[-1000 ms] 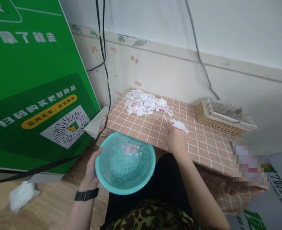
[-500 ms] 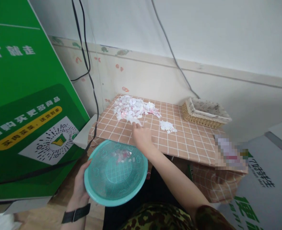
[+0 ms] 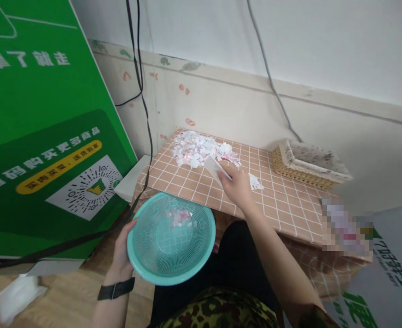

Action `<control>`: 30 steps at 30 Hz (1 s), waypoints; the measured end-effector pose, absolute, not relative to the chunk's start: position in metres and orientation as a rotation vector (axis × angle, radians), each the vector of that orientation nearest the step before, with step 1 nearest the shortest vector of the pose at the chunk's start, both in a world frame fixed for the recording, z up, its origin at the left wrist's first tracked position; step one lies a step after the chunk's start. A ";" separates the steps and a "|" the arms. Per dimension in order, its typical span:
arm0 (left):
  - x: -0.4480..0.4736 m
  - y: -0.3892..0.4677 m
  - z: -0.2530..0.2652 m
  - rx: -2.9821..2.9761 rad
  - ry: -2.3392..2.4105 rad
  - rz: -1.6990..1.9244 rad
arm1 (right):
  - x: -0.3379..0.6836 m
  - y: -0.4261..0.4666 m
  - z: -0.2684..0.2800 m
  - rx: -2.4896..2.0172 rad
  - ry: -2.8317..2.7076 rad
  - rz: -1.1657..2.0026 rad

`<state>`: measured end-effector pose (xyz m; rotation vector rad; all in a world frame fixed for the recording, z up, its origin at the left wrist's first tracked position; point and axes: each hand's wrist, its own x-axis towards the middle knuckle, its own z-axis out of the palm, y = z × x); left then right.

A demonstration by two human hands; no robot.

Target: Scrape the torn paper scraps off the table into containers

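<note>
My left hand (image 3: 124,246) grips the left rim of a round turquoise plastic colander (image 3: 173,273), which is held just below the table's front edge. Inside the colander lies a small heap of white and pink paper scraps (image 3: 180,217). My right hand (image 3: 235,184) is over the table, its fingers closed on a flat white card (image 3: 215,169). The card's far end is near a large pile of torn paper scraps (image 3: 194,148). A smaller bunch of scraps (image 3: 255,181) lies just right of my right hand, partly hidden by it.
The table wears a brown checked cloth (image 3: 279,207). A cloth-lined wicker basket (image 3: 310,166) stands at its back right, near a blurred item (image 3: 346,228). A green sign panel (image 3: 50,114) rises on the left, with black cables (image 3: 148,136) hanging beside it.
My right hand has moved right and back from the pile's front edge, and the white card now shows clearly in it. The left hand still holds the colander. The view has shifted slightly.
</note>
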<state>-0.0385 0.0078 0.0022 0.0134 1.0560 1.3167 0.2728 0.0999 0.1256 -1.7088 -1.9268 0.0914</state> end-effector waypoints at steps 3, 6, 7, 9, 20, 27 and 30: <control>-0.042 0.008 0.003 0.027 1.044 1.362 | 0.240 0.123 0.125 -1.424 -2.093 0.287; -0.045 0.007 0.005 0.028 1.018 1.370 | 0.216 0.144 0.124 -1.354 -2.227 0.241; -0.046 0.007 0.006 0.030 1.009 1.377 | 0.212 0.149 0.124 -1.377 -2.255 0.191; -0.046 0.007 0.008 0.034 1.002 1.392 | 0.211 0.154 0.125 -1.456 -2.260 0.083; -0.044 0.006 0.009 0.037 1.022 1.417 | 0.210 0.165 0.124 -1.468 -2.267 0.097; -0.044 0.007 0.007 0.028 1.026 1.421 | 0.214 0.172 0.122 -1.411 -2.272 0.171; -0.043 0.007 0.009 0.010 1.030 1.426 | 0.213 0.176 0.119 -1.391 -2.281 0.219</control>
